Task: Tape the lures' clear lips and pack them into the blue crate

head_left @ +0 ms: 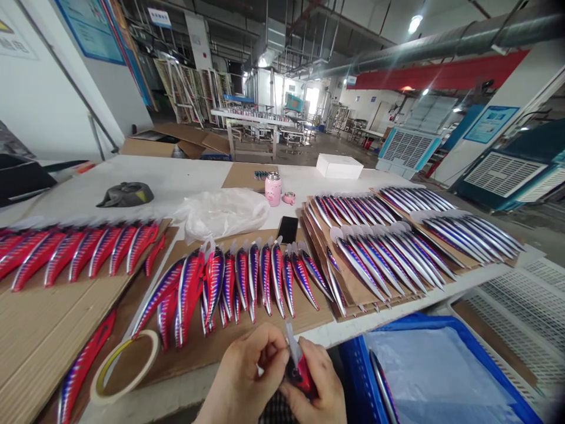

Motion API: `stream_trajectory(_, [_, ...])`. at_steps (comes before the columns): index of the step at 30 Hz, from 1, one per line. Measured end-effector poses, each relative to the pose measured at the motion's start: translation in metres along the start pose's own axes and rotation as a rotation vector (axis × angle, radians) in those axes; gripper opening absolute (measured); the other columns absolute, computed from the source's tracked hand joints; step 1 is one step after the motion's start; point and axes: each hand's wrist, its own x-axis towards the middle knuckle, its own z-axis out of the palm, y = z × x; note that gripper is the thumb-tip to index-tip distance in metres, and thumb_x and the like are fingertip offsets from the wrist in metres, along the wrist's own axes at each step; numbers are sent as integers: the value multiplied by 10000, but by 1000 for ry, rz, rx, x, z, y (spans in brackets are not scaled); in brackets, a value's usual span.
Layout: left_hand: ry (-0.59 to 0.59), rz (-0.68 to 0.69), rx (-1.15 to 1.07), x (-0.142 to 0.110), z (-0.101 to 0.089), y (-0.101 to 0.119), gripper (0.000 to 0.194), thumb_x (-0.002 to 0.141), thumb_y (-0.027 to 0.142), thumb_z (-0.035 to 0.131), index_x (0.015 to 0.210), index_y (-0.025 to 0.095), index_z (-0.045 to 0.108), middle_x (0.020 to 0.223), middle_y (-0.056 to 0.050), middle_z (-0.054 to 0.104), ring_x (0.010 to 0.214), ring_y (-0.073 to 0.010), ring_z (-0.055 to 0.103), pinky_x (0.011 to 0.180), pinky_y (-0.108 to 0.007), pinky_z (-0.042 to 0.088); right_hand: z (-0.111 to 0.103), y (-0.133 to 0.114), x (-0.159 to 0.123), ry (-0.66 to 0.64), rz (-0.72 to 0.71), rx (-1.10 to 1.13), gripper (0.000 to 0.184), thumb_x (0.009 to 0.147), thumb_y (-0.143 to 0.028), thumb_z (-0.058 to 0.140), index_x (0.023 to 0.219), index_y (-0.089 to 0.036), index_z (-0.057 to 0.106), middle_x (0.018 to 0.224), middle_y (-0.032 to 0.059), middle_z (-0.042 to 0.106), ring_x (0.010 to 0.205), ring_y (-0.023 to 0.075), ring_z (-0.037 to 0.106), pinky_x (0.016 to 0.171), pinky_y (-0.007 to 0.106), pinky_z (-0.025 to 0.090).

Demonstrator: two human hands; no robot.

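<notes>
My right hand (325, 377) is wrapped round a fishing lure (304, 377) with a red and dark body and a clear lip pointing up. Beside it, my left hand (251, 368) pinches thumb and forefinger together at the lure's head. What those fingertips hold is too small to make out. Just beyond both hands, a row of purple, red and silver lures (265, 277) lies on a cardboard sheet (194, 368). A roll of masking tape (152, 359) rests near the table's front edge, left of my hands.
Red-bellied lures (101, 250) lie on cardboard at left. Silver lures (379, 259) cover stacked cardboard at right. A blue crate (353, 377) with a plastic liner stands below the edge. Farther back are a plastic bag (225, 212), phone (288, 229), pink bottle (273, 191) and white box (339, 166).
</notes>
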Motion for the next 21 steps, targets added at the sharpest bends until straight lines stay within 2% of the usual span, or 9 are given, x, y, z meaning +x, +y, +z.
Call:
stream_trajectory(3, [-40, 35, -44, -1, -2, -4, 126, 826, 174, 504, 722, 210, 566, 570, 55, 516, 515, -102, 517, 506, -178, 395, -6, 1, 5, -73, -41, 23, 737, 718, -210, 749, 1374, -283, 422, 1137, 52, 682, 999, 242, 674, 859, 326, 576])
stream_trajectory(5, [-32, 63, -85, -3, -2, -5, 133, 859, 215, 494, 748, 212, 567, 578, 54, 515, 521, -106, 509, 516, -184, 403, -7, 0, 6, -76, -26, 53, 748, 706, -193, 748, 1373, -283, 420, 1133, 49, 681, 996, 236, 674, 862, 322, 574])
stream_trajectory(8, [-5, 84, -104, -5, -1, -7, 136, 885, 235, 470, 786, 214, 561, 631, 38, 548, 564, -114, 530, 548, -189, 428, -7, -1, 8, -46, -25, 57, 740, 699, -188, 741, 1366, -280, 434, 1121, 45, 687, 975, 234, 683, 858, 317, 573])
stream_trajectory(12, [16, 81, -74, -8, 2, -9, 102, 864, 179, 461, 824, 221, 546, 619, 49, 531, 545, -110, 529, 501, -174, 410, -5, -2, 8, -35, -36, 67, 698, 703, -232, 743, 1344, -279, 469, 1099, 37, 700, 948, 230, 695, 837, 302, 578])
stream_trajectory(17, [40, 120, -56, -9, 5, -10, 114, 855, 153, 468, 786, 226, 522, 577, 73, 494, 506, -96, 500, 506, -169, 411, 3, -4, 5, 76, 18, 148, 551, 754, -339, 689, 1280, -266, 540, 1041, 49, 711, 921, 235, 696, 830, 318, 578])
stream_trajectory(21, [106, 142, -86, -10, 9, -18, 73, 851, 177, 526, 880, 233, 564, 591, 74, 518, 515, -98, 536, 523, -170, 449, 4, -3, 1, -83, 79, 227, 622, 753, -333, 709, 1332, -272, 491, 1137, 54, 679, 1016, 238, 668, 893, 320, 552])
